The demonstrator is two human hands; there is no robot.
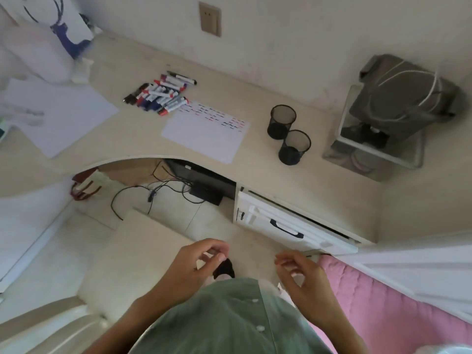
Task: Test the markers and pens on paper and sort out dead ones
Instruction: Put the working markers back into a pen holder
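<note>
A pile of several markers and pens (161,94) with red, blue and black caps lies on the beige desk (255,98), far from me. Just right of the pile is a white sheet of paper (204,134) with rows of short red, blue and black test strokes along its far edge. Two black mesh pen cups (281,121) (294,147) stand to the right of the sheet. My left hand (196,264) and my right hand (301,274) hang in front of my body, well short of the desk, fingers loosely curled and holding nothing.
A larger white sheet (58,116) lies on the desk's left part. A grey bag (403,98) sits on a clear box (370,149) at the right. White drawers (286,223) are under the desk, cables (158,190) on the floor, a pink quilt (383,302) at the lower right.
</note>
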